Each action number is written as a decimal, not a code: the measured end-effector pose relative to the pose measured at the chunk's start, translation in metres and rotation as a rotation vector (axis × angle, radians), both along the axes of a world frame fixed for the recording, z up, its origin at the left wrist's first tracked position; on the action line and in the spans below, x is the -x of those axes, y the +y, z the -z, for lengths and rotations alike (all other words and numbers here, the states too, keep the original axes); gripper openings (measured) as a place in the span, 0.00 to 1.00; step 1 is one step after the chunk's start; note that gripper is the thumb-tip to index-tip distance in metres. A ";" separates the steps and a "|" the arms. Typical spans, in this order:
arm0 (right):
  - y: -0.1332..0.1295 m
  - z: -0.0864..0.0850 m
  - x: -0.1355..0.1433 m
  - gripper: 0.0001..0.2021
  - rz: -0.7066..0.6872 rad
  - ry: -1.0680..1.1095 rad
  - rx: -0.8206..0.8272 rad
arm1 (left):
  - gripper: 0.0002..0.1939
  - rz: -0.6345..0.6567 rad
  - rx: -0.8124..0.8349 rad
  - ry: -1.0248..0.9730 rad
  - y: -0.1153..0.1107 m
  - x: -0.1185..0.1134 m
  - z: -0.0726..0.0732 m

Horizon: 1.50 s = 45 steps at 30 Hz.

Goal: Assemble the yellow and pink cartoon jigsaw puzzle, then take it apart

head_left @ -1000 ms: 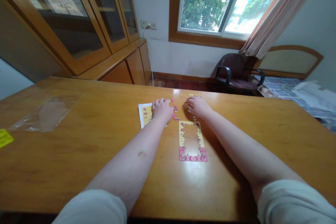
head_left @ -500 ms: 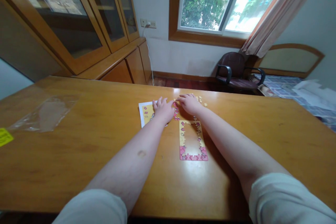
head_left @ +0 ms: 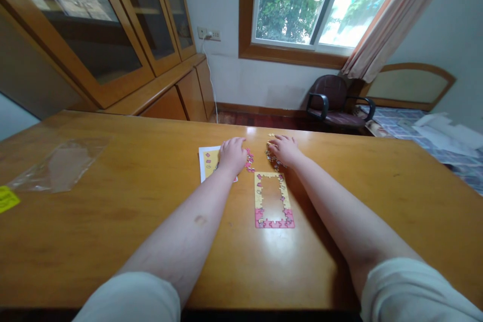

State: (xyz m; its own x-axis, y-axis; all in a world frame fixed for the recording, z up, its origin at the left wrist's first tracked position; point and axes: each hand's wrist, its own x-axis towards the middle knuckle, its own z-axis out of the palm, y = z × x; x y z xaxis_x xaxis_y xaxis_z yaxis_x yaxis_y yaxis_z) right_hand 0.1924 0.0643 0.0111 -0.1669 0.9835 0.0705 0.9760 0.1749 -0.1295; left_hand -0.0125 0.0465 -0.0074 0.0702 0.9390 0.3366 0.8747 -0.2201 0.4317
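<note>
Over the printed sheet (head_left: 205,161), the left hand (head_left: 233,153) is placed with its fingers pointed forward, just beside a cluster of pink pieces (head_left: 249,163); whether anything is held in its grip cannot be made out. The right hand (head_left: 285,151) is held low over a second cluster of loose pieces (head_left: 277,165), its fingers bent; because the grip is partly hidden, a pinched piece can be neither confirmed nor ruled out. Between the forearms, nearer the body, the joined puzzle border (head_left: 274,224) is laid flat, yellow above and pink at the near end.

The border could be nudged out of joint if it were brushed by a forearm. Loose pieces could be swept over the nearby far edge by a careless push, or the two clusters mixed.

By the glossy wooden table (head_left: 132,241) light is reflected; at its left a clear plastic bag (head_left: 70,163) and a yellow label (head_left: 6,198) are seen. Beyond it, the room is lined with a glass-doored cabinet (head_left: 149,68), a curtained window (head_left: 294,5), an armchair (head_left: 332,93) and a bed (head_left: 400,123).
</note>
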 end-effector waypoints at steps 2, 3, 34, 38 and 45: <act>-0.016 -0.003 -0.006 0.20 -0.004 0.034 0.003 | 0.22 0.014 -0.042 -0.046 -0.002 0.002 -0.003; -0.025 -0.004 -0.010 0.20 0.003 0.044 0.008 | 0.21 0.025 -0.067 -0.073 -0.004 0.003 -0.005; -0.086 0.024 -0.019 0.13 0.127 0.877 -0.176 | 0.12 0.369 0.041 0.197 -0.046 0.023 -0.011; -0.088 0.025 -0.018 0.12 0.047 0.848 -0.166 | 0.12 0.434 0.100 0.212 -0.045 0.025 -0.012; -0.097 0.019 -0.017 0.15 -0.191 0.728 -0.050 | 0.14 0.390 0.126 0.241 -0.044 0.025 -0.013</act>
State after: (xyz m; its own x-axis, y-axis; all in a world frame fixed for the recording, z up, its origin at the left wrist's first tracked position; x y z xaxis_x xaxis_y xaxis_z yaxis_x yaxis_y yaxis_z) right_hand 0.2090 -0.0324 -0.0077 -0.2281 0.9350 0.2716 0.5993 0.3547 -0.7176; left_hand -0.0372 0.0024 0.0052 0.4876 0.8596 0.1525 0.8159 -0.5108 0.2709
